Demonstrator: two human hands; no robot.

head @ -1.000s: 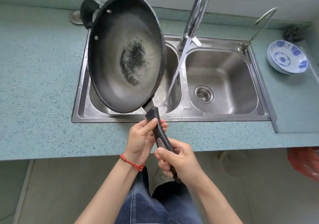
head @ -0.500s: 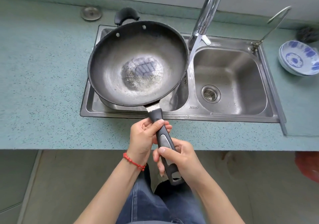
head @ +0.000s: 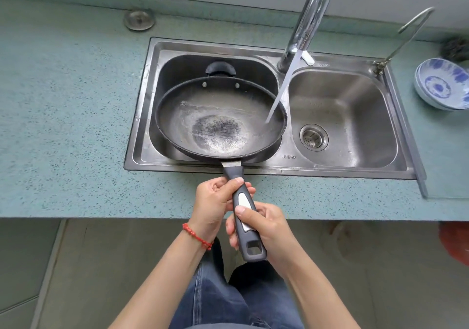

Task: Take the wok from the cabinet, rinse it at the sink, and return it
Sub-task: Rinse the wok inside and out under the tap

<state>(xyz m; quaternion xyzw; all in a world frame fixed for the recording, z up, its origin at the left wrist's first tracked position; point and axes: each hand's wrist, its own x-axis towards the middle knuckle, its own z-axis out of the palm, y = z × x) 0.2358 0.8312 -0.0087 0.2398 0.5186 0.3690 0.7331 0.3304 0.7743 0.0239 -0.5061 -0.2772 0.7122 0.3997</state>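
The dark wok point(head: 218, 115) lies nearly level in the left basin of the steel double sink point(head: 286, 162), its long grey handle pointing toward me over the counter edge. Both hands grip that handle: my left hand point(head: 215, 204), with a red bead bracelet at the wrist, holds it nearer the pan, and my right hand point(head: 264, 224) holds it nearer the end. Water streams from the chrome faucet point(head: 308, 21) onto the wok's right inner wall. A thin film of water lies around the worn dark patch at the bottom.
A teal speckled counter point(head: 66, 115) surrounds the sink. Stacked blue-and-white bowls point(head: 442, 85) sit at the far right beside a thin second tap point(head: 406, 34). A round metal cap point(head: 139, 19) is set in the counter behind the sink. The right basin holds only its drain strainer point(head: 314, 137).
The wok swung down from a steep upright tilt to nearly level and lowered into the left basin. The water stream now lands inside it. Both hands kept their grip on the handle.
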